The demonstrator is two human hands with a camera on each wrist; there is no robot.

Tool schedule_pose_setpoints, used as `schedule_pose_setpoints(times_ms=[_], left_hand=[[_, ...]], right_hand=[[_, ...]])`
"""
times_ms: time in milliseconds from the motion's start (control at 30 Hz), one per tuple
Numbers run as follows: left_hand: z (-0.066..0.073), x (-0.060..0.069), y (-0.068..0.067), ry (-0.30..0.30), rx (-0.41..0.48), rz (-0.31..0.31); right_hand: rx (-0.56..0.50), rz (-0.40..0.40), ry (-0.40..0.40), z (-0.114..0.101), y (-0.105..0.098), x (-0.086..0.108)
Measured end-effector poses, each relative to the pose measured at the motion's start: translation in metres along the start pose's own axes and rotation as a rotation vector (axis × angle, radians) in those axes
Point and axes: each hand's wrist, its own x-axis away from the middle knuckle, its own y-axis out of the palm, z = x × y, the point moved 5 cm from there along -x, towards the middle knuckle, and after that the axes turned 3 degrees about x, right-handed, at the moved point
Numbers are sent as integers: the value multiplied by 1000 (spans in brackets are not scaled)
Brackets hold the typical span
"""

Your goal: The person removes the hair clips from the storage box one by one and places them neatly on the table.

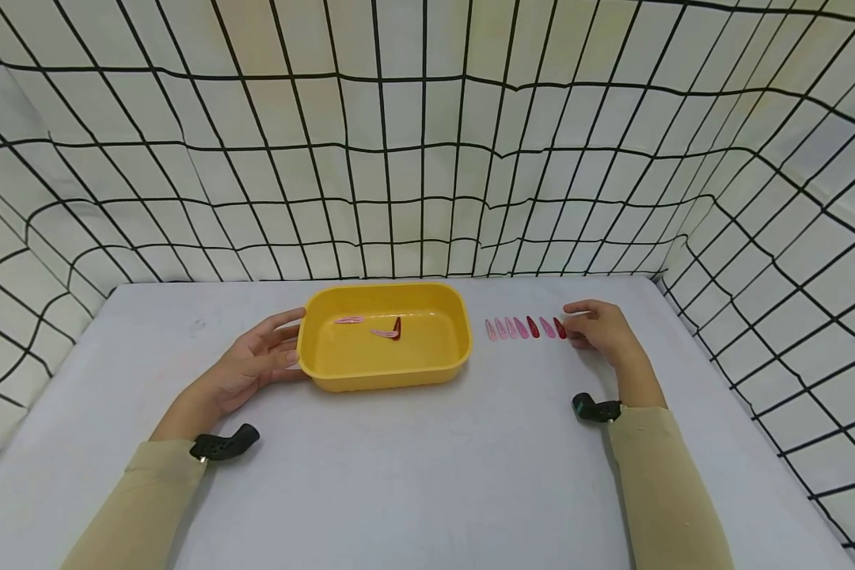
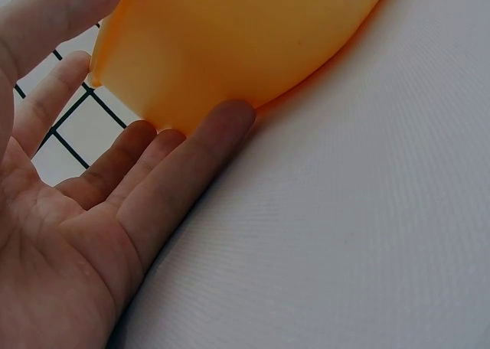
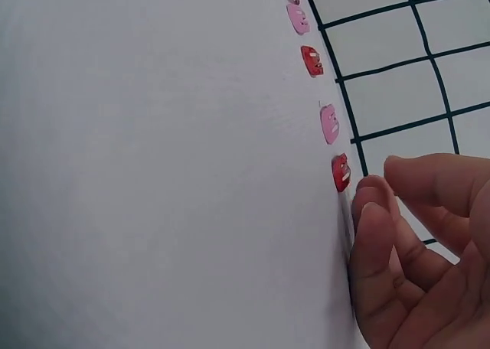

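Observation:
A yellow tray [image 1: 385, 381] stands at the table's middle, holding a pink clip [image 1: 350, 321] on its left and, nearer its middle, a pink clip [image 1: 383, 333] touching a red clip [image 1: 397, 328]. My left hand [image 1: 245, 368] rests its spread fingers against the tray's left side; the left wrist view shows fingertips [image 2: 233, 119] on the tray wall [image 2: 222, 50]. Right of the tray lies a row of several pink and red clips [image 1: 533, 327]. My right hand [image 1: 602, 328], fingers loosely bent, is beside the row's rightmost red clip [image 3: 341, 173], with nothing visible held.
A black wire grid [image 1: 423, 147] rises behind the white table [image 1: 413, 475] and along both its sides. Black bands [image 1: 224, 445] are worn on both wrists, over or beside light sleeves.

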Motion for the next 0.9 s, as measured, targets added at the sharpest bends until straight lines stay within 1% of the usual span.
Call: schedule_pose_setpoints(times_ms=[67, 133, 233, 300, 533, 733, 900], left_hand=[[1, 1, 0, -1, 1, 1], [1, 1, 0, -1, 4, -1], [1, 2, 0, 0, 8, -2], [1, 2, -1, 5, 4, -5], [-1, 0, -1, 13, -3, -9], [-2, -3, 0, 23, -10, -20], [-3, -2, -2, 13, -6, -10]], right_hand=[[1, 1, -13, -3, 0, 0], [-20, 1, -28, -7, 1, 0], [-86, -25, -70, -17, 7, 2], [-123, -47, -98, -27, 12, 5], [-202, -142, -214, -68, 36, 18], [-235, -196, -267, -97, 58, 27], [-290, -260, -311, -123, 83, 32]])
